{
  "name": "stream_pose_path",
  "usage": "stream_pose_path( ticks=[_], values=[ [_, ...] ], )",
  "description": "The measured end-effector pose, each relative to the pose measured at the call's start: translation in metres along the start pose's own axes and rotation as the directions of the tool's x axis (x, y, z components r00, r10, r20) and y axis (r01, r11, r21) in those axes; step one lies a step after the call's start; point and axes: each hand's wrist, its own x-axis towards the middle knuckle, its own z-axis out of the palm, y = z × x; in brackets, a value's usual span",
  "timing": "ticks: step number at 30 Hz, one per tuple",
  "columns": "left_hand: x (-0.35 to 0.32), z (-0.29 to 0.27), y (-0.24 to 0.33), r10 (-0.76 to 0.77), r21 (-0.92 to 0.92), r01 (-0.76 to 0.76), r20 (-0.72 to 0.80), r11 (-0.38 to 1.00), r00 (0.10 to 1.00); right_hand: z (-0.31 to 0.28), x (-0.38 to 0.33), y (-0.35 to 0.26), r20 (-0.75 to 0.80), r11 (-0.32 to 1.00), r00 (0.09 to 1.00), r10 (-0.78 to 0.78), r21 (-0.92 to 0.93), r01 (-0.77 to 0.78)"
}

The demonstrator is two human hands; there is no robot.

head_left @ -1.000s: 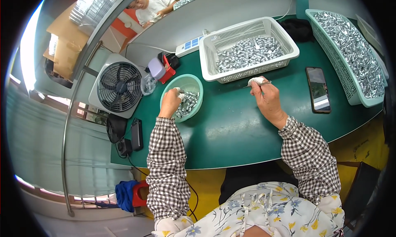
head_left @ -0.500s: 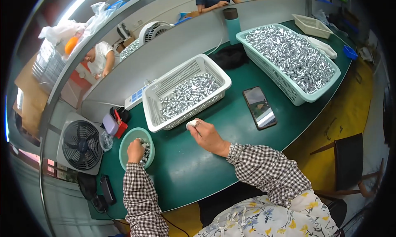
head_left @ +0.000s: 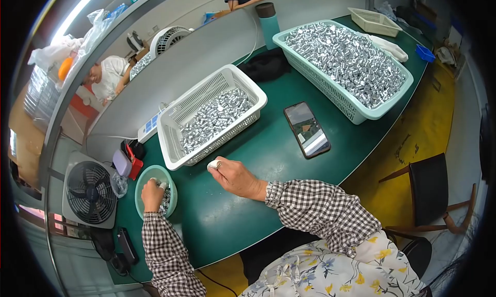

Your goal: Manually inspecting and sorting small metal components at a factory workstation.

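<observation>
My right fingers mostly hide a shiny thing; my left fingers hide metal pieces near the tabletop's left edge.

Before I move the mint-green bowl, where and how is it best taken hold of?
Probably pinch the mint-green bowl by its right rim, with the right hand coming from the right. The round rim is exposed there, above the small metal parts, while the fan and clear plastic bag are to its left and the left hand is inside.

Left hand palm down; right hand angled leftward, its fingers in a pinch.
</observation>
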Motion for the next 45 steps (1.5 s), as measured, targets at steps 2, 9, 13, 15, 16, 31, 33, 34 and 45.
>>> stream_pose_path(
  ticks=[2,9,13,15,16,31,33,34,45],
  values=[
    [-0.009,-0.016,0.01,0.021,-0.082,-0.029,-0.096,0.996,0.995,0.0,0.001,-0.001,-0.007,1.0,1.0,-0.018,-0.005,0.018],
    [-0.051,-0.043,0.09,0.128,-0.749,-0.172,-0.116,0.64,0.985,-0.005,0.003,0.004,-0.058,0.996,0.995,-0.075,-0.045,0.073],
    [-0.066,-0.03,0.114,0.254,-0.896,-0.089,0.027,0.435,0.967,-0.007,0.005,0.003,-0.039,0.993,0.999,0.032,-0.109,-0.036],
    [-0.066,-0.019,0.115,0.248,-0.921,-0.059,0.042,0.385,0.968,-0.004,0.003,0.008,-0.05,0.993,0.998,0.038,-0.113,-0.043],
    [-0.066,-0.013,0.116,0.244,-0.942,-0.027,0.06,0.336,0.968,-0.003,0.002,0.008,-0.055,0.992,0.998,0.042,-0.115,-0.048],
    [-0.06,0.03,0.105,0.063,-0.964,0.155,0.145,-0.217,0.987,-0.005,-0.001,-0.006,0.071,1.0,0.997,-0.002,0.011,0.002],
    [-0.056,0.033,0.109,0.096,-0.983,0.138,0.126,-0.124,0.987,-0.008,-0.002,-0.003,0.084,1.0,0.996,0.006,-0.004,-0.006],
    [-0.056,0.033,0.109,0.117,-0.989,0.125,0.116,-0.077,0.986,-0.006,-0.003,-0.003,0.089,1.0,0.996,0.012,0.019,-0.013],
    [-0.062,0.035,0.107,0.187,-0.989,0.12,0.104,-0.081,0.977,-0.002,-0.008,-0.006,0.18,0.998,0.983,0.025,0.055,-0.036]
  ],
)
